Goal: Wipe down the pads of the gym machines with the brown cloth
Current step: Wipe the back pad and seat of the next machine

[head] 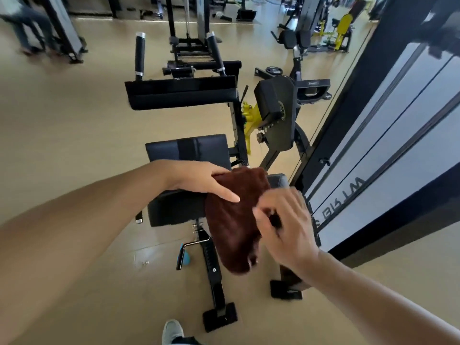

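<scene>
A brown cloth (232,222) hangs in the air over the near black pad (174,207) of a gym machine. My left hand (201,179) holds the cloth's upper end, fingers lying across it. My right hand (283,225) pinches the cloth's right edge, blurred by motion. Beyond them lies a second black seat pad (189,149), and farther off a long black pad (179,94) with two black roller grips (140,56) above it.
The machine's black frame and feet (219,314) stand on the tan floor below my hands. A weight-stack tower (388,125) rises close on the right. Other machines stand at the back. My shoe (173,331) shows at the bottom edge. A blue object (186,257) lies under the frame.
</scene>
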### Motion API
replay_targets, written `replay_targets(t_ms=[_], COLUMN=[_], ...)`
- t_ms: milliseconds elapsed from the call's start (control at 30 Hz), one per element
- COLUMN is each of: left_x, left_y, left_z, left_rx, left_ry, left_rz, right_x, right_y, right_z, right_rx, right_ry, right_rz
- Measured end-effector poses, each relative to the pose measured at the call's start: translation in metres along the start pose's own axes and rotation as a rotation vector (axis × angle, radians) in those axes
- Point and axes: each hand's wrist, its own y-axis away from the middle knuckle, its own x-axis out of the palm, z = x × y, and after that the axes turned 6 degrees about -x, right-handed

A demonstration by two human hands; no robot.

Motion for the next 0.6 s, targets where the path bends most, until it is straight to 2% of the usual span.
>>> replay_targets(t_ms=[67, 133, 200, 267, 333, 400, 467, 533, 600], left_x=[0.013, 0.023, 0.033, 0.043, 0.047, 0.049, 0.051, 0.052, 0.051], left_y=[0.011, 0.022, 0.038, 0.052, 0.067, 0.078, 0.083, 0.079, 0.069], left_z=[-0.001, 0.000, 0.002, 0.007, 0.020, 0.032, 0.046, 0.054, 0.057], left_rx=[-0.002, -0.028, -0.074, -0.060, -0.070, -0.073, -0.117, -0.174, -0.195], left_ry=[-0.060, -0.119, -0.116, -0.078, -0.031, 0.159, 0.321, 0.210, 0.108], left_rz=[-0.116, -0.298, -0.458, -0.502, -0.468, -0.467, -0.621, -0.758, -0.791], right_x=[0.006, 0.018, 0.032, 0.040, 0.047, 0.056, 0.070, 0.081, 0.084], right_y=[-0.019, -0.027, -0.028, -0.030, -0.036, -0.042, -0.052, -0.059, -0.063], right_z=[0.001, -0.001, 0.000, 0.001, 0.006, 0.012, 0.023, 0.033, 0.039], right_rx=[0.074, 0.011, -0.019, -0.020, -0.085, -0.181, -0.272, -0.322, -0.323], right_ry=[0.120, 0.230, 0.301, 0.313, 0.294, 0.282, 0.255, 0.251, 0.243], right_rz=[0.180, 0.410, 0.528, 0.555, 0.574, 0.595, 0.622, 0.625, 0.612])
